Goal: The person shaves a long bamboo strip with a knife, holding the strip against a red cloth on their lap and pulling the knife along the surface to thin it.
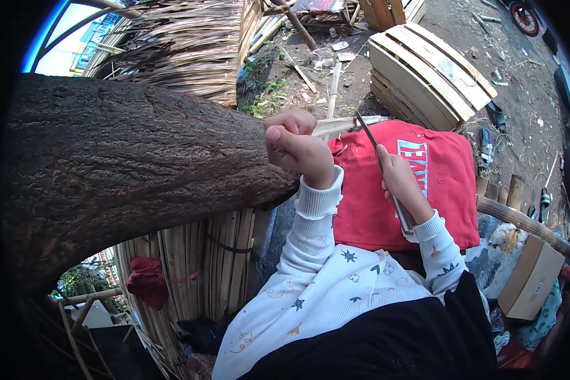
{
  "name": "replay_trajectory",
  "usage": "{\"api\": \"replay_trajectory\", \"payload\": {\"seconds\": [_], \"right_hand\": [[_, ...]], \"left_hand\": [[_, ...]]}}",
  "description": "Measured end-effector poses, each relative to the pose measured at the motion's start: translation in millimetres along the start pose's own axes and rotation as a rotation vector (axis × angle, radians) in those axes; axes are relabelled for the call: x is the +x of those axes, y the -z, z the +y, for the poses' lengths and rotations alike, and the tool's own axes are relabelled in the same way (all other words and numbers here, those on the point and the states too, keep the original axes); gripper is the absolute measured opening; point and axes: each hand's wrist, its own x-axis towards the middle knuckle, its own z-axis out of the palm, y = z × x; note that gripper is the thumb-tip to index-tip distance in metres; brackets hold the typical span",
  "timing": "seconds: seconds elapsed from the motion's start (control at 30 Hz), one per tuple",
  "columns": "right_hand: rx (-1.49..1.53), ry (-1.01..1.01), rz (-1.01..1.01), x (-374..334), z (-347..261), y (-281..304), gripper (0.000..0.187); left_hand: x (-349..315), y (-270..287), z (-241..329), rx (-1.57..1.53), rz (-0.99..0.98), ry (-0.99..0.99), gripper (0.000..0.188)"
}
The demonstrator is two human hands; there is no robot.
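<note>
At the far left, a thick brown tree trunk with furrowed bark (126, 149) is slanting across the view. Below it, a dark red bunched cloth (147, 283) is hanging against an upright bundle of pale wooden slats (225, 259), while above it layered panels of dry tan thatch (190, 47) are leaning. The left hand (301, 144) is rising in front of the trunk's right end, its grip folding together into a fist; whether anything is sitting inside, I cannot tell. Just right of it, a flat pale strip of wood or bamboo (342, 126) is pointing rightward; contact with the fist is not showing clearly. A long, slim, dark grey metal tool (403, 214) is running diagonally over a red cloth with white print (367, 218), which is lying spread before the person. The right hand (399, 178) is clamping its grip around the tool's middle. Farther right, a pale slatted wooden crate (424, 76) is standing on the ground, and a brown cardboard box (527, 278) is resting below a bamboo pole (529, 226).
</note>
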Motion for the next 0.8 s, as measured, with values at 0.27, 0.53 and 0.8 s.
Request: {"api": "replay_trajectory", "payload": {"seconds": [0.27,0.53,0.8], "right_hand": [[0.382,0.513,-0.052,-48,-69,20,0.058],[0.290,0.526,-0.035,-19,-28,-31,0.055],[0.334,0.620,-0.031,-51,-78,6,0.052]], "left_hand": [[2,-5,7,-0.009,-0.055,0.050,0.052],[-5,-12,9,0.104,0.060,0.014,0.051],[5,9,1,-0.035,-0.013,-0.005,0.051]]}}
